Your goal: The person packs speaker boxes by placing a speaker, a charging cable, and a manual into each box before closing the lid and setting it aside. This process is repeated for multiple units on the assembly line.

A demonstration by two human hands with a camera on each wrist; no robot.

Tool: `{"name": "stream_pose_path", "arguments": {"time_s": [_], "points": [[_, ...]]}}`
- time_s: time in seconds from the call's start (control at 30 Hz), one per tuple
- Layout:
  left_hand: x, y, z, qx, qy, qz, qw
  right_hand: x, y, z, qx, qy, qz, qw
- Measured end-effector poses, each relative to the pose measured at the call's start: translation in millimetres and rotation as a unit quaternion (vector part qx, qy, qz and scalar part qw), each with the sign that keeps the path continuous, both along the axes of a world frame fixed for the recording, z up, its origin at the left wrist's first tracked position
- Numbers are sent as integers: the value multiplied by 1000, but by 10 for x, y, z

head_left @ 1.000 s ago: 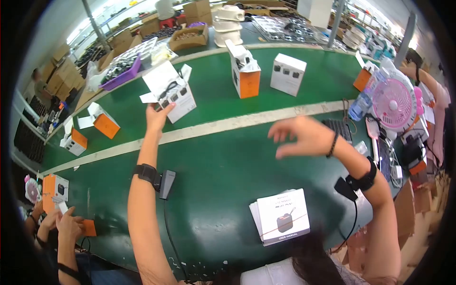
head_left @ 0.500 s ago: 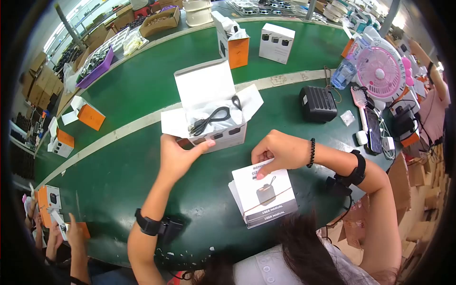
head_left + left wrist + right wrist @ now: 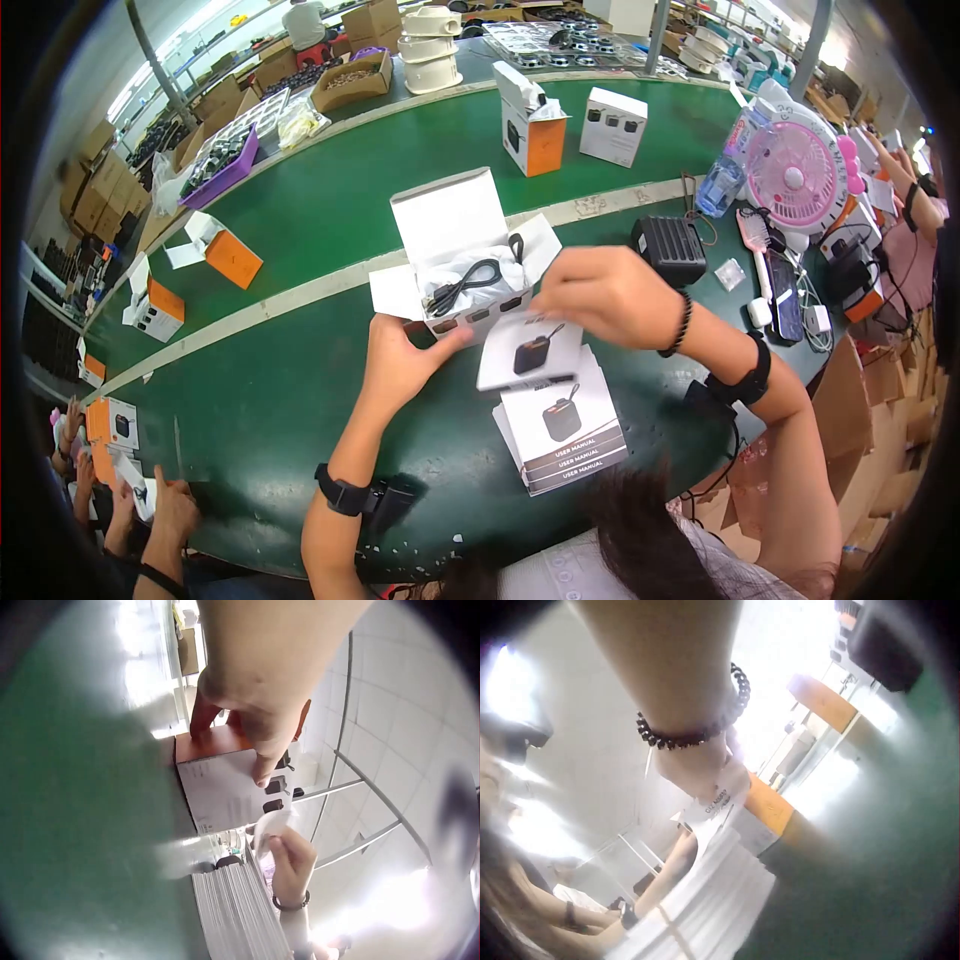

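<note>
My left hand (image 3: 398, 362) grips a white and orange carton (image 3: 448, 215) by its near left corner, thumb on the printed front. The carton's lid and side flaps stand up. Inside lie a coiled black cable (image 3: 465, 286) and something in white wrapping. My right hand (image 3: 615, 297) pinches the top edge of a user manual (image 3: 515, 352) that shows a black speaker picture. This manual is tilted at the carton's near right corner, above a thick stack of manuals (image 3: 562, 425). In the right wrist view a tan band crosses the stack (image 3: 720, 900).
Right of the carton stand a black speaker (image 3: 668, 250), a hairbrush (image 3: 757, 240), a phone (image 3: 787, 305), a bottle (image 3: 722, 185) and a pink fan (image 3: 798, 172). Beyond the pale strip (image 3: 300, 290) are more cartons (image 3: 612, 125). Another person's hands (image 3: 170, 510) work at left.
My left hand has brought the open carton from the far green surface to the near side. My right hand came down to the stack, lifted the top manual and moved it up towards the carton.
</note>
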State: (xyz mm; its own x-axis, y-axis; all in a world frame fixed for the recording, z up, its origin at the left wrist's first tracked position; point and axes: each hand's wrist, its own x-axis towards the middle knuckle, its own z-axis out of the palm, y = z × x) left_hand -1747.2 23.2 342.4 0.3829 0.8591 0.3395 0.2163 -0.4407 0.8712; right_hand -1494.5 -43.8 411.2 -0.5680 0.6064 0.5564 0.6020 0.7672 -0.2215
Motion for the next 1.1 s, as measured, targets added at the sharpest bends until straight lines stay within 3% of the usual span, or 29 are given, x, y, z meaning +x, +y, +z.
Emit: {"name": "stream_pose_path", "arguments": {"time_s": [0.07,0.13,0.2,0.23,0.27,0.3,0.33,0.4,0.43,0.5,0.57,0.6,0.63,0.67,0.7,0.77,0.8,0.9,0.93,1.0,1.07,1.1], "points": [[-251,-44,186,150,201,29,968,-36,-53,291,-101,81,-8,992],[-515,-191,547,177,346,111,915,-81,-76,424,-111,110,8,988],[-634,-224,836,-6,169,128,977,-76,-85,483,-113,142,58,982],[-638,-318,980,-99,-2,77,992,-123,-82,498,-108,149,81,980],[-578,-362,1000,-99,-1,84,991,-210,-92,503,-110,149,87,979],[-469,-409,1006,-135,-98,-93,982,-302,-95,499,-106,164,116,974],[-387,-463,992,-164,-193,-265,930,-388,-94,496,-103,179,145,968],[-251,-494,756,-218,-215,-389,869,-478,-74,497,-92,161,165,969],[-213,-508,751,-236,-187,-406,863,-541,-69,499,-86,172,170,966],[-222,-574,717,-171,-97,-326,925,-601,-47,524,-70,161,190,966],[-202,-623,702,-143,-67,-290,944,-636,-88,561,-116,160,152,969],[-203,-644,688,-27,-21,-171,985,-664,-110,569,-162,160,113,967],[-193,-641,674,90,25,-46,995,-683,-117,553,-161,159,113,967],[-202,-619,664,92,24,-44,995,-722,-122,532,-186,175,98,962],[-213,-590,648,164,56,12,985,-761,-114,514,-211,191,83,955],[-230,-579,632,263,88,88,957,-872,-73,465,-170,163,58,970],[-262,-575,659,263,88,89,957,-915,-46,444,-126,135,31,982],[-351,-563,798,140,-13,-70,988,-885,70,449,-218,218,9,951],[-401,-517,765,141,-15,-68,988,-905,112,452,-239,254,17,937],[-471,-426,671,-82,-119,-132,981,-961,142,510,-253,250,19,934],[-575,-393,728,-81,-89,-135,983,-1047,220,540,-266,249,22,931],[-581,-374,763,-50,-67,-106,991,-1063,300,535,-212,204,36,955]]}}
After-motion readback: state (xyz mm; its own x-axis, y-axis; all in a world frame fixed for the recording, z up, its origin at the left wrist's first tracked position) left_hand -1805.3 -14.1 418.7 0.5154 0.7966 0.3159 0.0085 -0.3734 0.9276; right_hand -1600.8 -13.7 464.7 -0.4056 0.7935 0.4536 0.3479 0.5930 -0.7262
